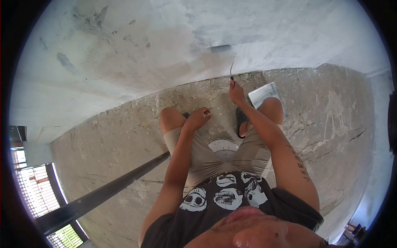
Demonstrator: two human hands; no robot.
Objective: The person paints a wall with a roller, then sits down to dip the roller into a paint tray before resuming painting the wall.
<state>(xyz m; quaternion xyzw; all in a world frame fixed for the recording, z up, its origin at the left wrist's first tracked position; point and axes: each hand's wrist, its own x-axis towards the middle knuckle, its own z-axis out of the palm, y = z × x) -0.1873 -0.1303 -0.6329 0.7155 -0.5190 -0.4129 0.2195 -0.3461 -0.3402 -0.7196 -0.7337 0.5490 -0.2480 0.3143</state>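
Note:
My right hand [237,92] is closed round the dark handle of a paint roller [232,68]. Its thin metal frame reaches up to the wall, where a grey roller head [221,48] lies against the surface. Beside my right knee, a white paint tray [261,93] rests on the floor, partly hidden by the knee. Near my left knee is my left hand [199,118], its fingers curled. A small whitish spot shows at those fingers; what it is cannot be made out.
The wall [136,53] has grey and pale patches above a cracked concrete floor [111,136]. A dark pole [111,192] slants in from the lower left, near a barred window [39,188]. Under me is a round white seat or lid [223,145].

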